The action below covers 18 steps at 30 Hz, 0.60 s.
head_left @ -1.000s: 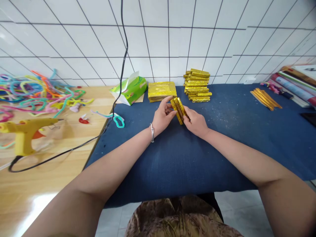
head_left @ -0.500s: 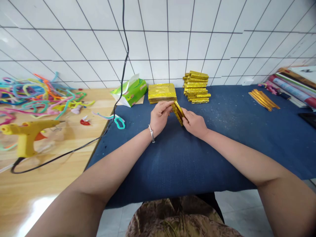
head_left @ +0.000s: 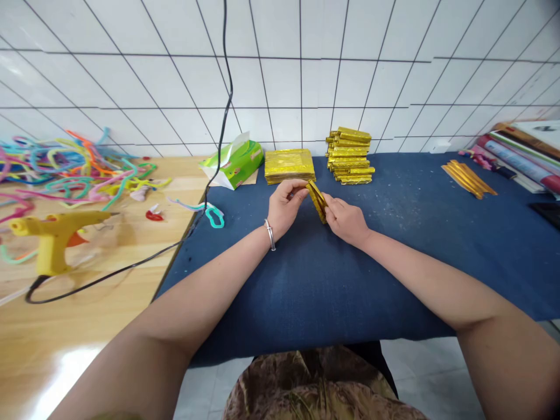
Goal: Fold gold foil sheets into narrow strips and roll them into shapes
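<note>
Folded gold paper (head_left: 317, 200): pinched between both hands, left hand (head_left: 284, 207) on its far end, right hand (head_left: 347, 220) on its near end, over the middle of the blue-covered tabletop (head_left: 394, 251), toward the far edge.
Gold sheet stack (head_left: 289, 165), pile of folded gold pieces (head_left: 350, 155): far edge, side by side.
Glue gun (head_left: 52, 233): left edge.

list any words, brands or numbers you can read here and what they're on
No text can be read.
green tissue pack: print on its side, too blurred to read.
books and rolls at far right: marks too small to read.
gold foil paper in left hand and right hand: no print seen.
</note>
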{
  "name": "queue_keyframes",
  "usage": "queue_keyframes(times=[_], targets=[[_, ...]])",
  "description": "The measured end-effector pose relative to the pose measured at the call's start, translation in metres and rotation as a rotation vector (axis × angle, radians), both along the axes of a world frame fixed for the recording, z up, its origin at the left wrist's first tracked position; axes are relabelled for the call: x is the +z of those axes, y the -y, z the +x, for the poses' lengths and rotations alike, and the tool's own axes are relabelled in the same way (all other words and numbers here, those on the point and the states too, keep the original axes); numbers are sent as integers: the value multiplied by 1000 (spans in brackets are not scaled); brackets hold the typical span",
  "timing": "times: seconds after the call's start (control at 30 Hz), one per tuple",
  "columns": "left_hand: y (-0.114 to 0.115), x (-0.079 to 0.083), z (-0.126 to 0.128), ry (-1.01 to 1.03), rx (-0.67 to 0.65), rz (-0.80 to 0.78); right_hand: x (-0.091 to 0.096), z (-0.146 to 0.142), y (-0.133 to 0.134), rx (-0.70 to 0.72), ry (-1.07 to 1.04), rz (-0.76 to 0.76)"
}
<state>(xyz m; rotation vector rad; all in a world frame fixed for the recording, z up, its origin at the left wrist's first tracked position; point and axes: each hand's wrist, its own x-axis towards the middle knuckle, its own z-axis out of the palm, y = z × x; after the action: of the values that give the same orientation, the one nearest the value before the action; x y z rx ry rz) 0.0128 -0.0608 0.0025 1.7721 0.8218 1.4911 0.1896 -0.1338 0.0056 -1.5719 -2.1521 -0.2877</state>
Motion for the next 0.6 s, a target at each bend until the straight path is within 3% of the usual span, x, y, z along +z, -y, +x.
queue_keyframes(times=[0.6], targets=[[-1,4,4,-25,37,30,-1,-1,-2,-9,65,21]])
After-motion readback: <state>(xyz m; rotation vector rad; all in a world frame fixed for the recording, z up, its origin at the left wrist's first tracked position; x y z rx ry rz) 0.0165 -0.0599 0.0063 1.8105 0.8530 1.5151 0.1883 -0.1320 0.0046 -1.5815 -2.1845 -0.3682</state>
